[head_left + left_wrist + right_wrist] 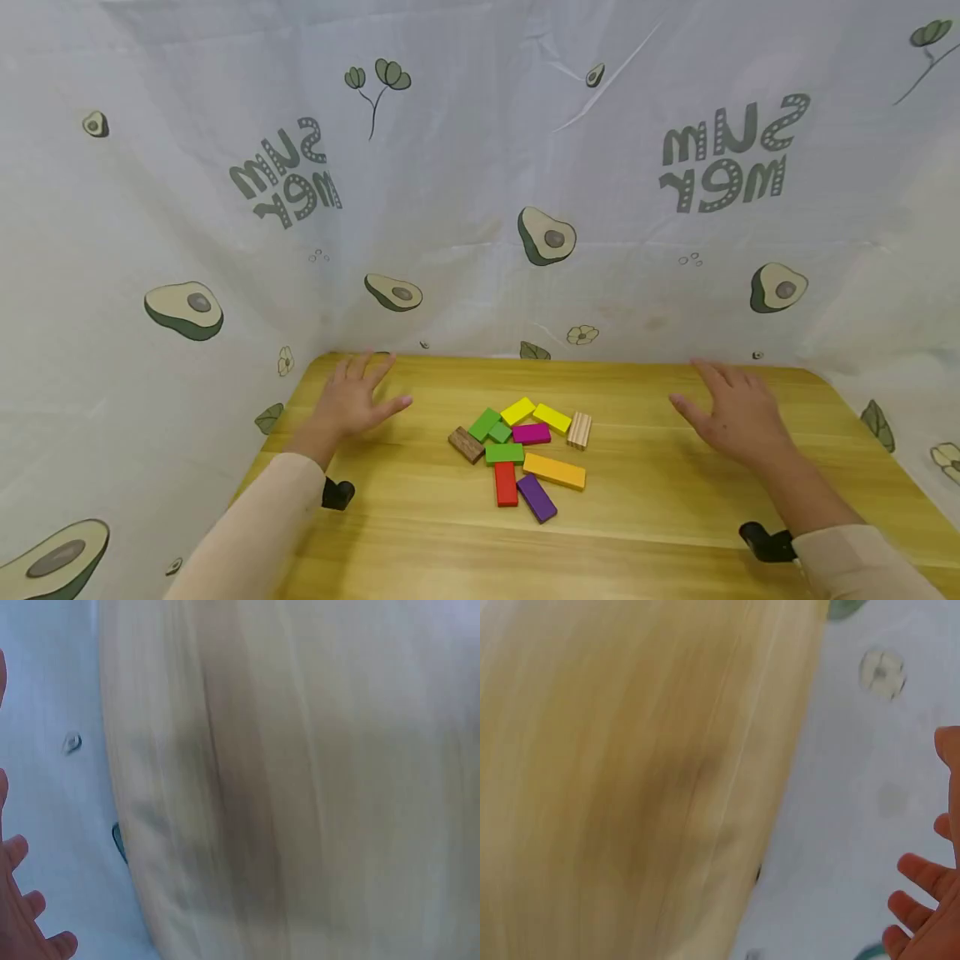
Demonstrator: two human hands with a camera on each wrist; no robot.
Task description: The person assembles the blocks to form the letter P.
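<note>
In the head view several coloured wooden blocks lie grouped on the wooden table (630,533). Among them are a red block (506,484), a purple block (537,498), an orange block (554,471), a magenta block (532,433) and a dark brown block (467,445). Green blocks (504,453), yellow blocks (552,418) and a striped light-wood block (579,430) complete the group. Left of the blocks, my left hand (354,403) has its fingers spread, holding nothing. Over on the right, my right hand (738,417) is likewise spread and holds nothing. Both wrist views show fingers at the frame's edge.
A white curtain (465,183) printed with avocados and lettering hangs behind the table and along its sides. Black wrist straps or mounts (768,542) show at both forearms. The table's far edge runs just beyond my fingertips.
</note>
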